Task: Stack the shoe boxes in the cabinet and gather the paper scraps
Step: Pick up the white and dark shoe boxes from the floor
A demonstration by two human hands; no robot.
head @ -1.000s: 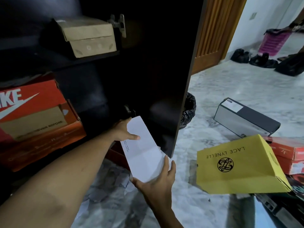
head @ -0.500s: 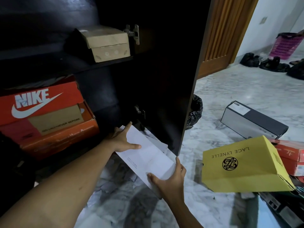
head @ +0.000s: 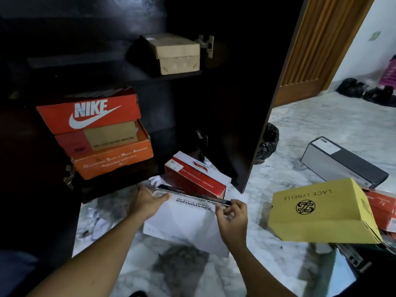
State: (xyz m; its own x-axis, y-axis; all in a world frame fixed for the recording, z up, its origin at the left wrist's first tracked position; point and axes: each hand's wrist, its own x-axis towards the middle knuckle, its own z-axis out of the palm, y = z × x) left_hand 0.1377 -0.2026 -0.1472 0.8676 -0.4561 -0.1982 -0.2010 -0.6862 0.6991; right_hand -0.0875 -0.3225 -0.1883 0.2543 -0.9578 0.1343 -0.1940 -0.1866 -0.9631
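Observation:
A white Skechers shoe box (head: pixel 184 226) lies on the marble floor in front of the dark cabinet (head: pixel 225 103). My left hand (head: pixel 147 200) grips its far left edge and my right hand (head: pixel 232 217) grips its far right edge. Just behind it leans a red and white shoe box (head: pixel 195 179). Inside the cabinet, a red Nike box (head: pixel 90 112) sits on an orange box (head: pixel 111 159). A brown cardboard box (head: pixel 177 54) rests on the upper shelf. White paper scraps (head: pixel 96 224) lie on the floor left of my arm.
A yellow Lace Lynelle box (head: pixel 321 213) lies on the floor at right, with red boxes (head: pixel 383 209) behind it and a grey and black box (head: pixel 342 166) farther back. The open cabinet door (head: pixel 257 116) stands between. A black bag (head: pixel 267 144) sits behind the door.
Both hands have brought the white box down from the cabinet opening to the floor and turned it flat. The view has shifted left and down, revealing the red and white box.

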